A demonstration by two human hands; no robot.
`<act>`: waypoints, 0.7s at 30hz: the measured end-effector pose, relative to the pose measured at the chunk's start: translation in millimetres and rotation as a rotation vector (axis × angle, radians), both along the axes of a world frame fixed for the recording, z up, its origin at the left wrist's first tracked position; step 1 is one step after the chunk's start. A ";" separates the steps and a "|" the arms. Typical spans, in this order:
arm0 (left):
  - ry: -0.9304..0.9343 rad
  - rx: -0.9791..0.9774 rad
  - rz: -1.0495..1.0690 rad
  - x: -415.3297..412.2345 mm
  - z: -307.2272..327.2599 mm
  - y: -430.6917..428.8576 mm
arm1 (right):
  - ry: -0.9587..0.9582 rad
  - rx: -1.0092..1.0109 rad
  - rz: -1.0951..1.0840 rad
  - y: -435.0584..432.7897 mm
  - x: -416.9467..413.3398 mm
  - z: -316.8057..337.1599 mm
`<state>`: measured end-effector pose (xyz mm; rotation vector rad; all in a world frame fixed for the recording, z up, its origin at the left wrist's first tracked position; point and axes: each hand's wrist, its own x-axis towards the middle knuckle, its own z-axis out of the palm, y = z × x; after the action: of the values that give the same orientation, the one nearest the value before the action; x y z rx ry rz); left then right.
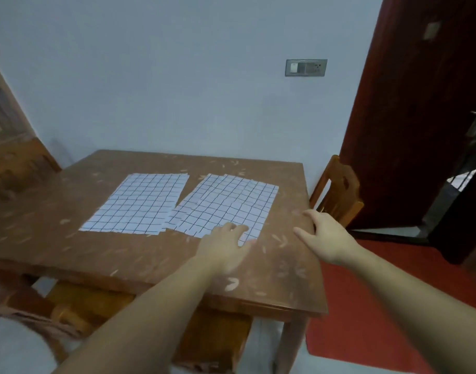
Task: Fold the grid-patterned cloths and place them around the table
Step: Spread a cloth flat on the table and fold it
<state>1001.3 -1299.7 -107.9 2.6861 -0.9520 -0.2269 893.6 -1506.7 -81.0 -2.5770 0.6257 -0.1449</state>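
While both arms reach forward over the near right part of the wooden table (139, 255), two stacks of white cloths with a dark grid lie flat on its top, side by side and just touching at their near inner corners. The left stack of cloths (139, 203) sits toward the middle of the table, its edges fairly even, with a few layers showing along the far and near edges. The right stack of cloths (228, 203) lies at a slight angle to it, nearer the right edge of the table, and its layers are fanned and a little rumpled.

The left hand (226, 247) rests palm down on the near right corner of the right stack, fingers spread and lying flat on the cloth; it presses rather than pinches, with nothing gripped between the fingers. The right hand (325, 236) is over the bare tabletop just beside that same stack, close to the table's right edge, fingers loosely apart and holding nothing; whether it touches the wood cannot be told.

A wooden chair (339, 193) stands at the right side of the table, and another chair (91, 306) is tucked under the near side. A red mat (393, 306) covers the floor on the right, beside an open dark red door (409, 103).
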 end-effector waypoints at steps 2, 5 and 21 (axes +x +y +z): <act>-0.004 -0.025 0.039 24.7 -7.3 -18.4 | 0.005 0.000 0.030 -19.4 30.6 -6.2; 0.026 -0.041 0.107 72.7 -24.3 -47.1 | 0.023 -0.018 0.089 -49.0 84.9 -17.2; 0.297 0.015 0.437 200.6 -155.5 -91.2 | 0.271 0.073 0.359 -94.5 277.6 -156.3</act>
<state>1201.9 -1390.8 -263.4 2.6881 -0.2694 -0.5173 1171.2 -1601.3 -237.3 -2.6085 0.2433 0.3431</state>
